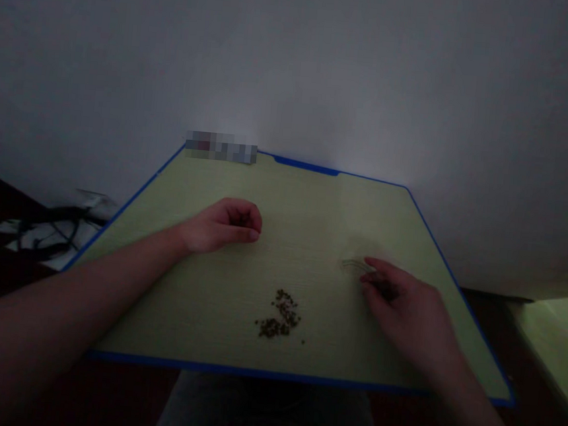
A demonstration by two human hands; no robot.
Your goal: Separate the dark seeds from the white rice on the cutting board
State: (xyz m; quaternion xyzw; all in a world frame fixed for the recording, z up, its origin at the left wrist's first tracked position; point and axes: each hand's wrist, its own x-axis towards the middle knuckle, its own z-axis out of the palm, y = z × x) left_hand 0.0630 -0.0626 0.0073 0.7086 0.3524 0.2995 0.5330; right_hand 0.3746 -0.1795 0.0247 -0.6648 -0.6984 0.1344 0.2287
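Observation:
My left hand [228, 225] rests over the left middle of the table, its fingers curled into a loose cup. Small dark brown beads [241, 220] show inside that curl, partly hidden by the fingers. On the right, my right hand [408, 307] has thumb and fingers pinched together around a thin pale string [354, 264], which sticks out to the left in a curve. Something dark, perhaps more beads, lies in the shade of that hand's fingers. Between the hands, nearer to me, a loose scatter of small dark beads [277, 326] lies on the tabletop.
The pale table [301, 241] has a blue edge and stands against a grey wall [326, 71]. A blurred-out flat item [223, 148] lies at its back left corner. Black cables [66, 227] are bunched beyond the left edge. My lap shows below the front edge.

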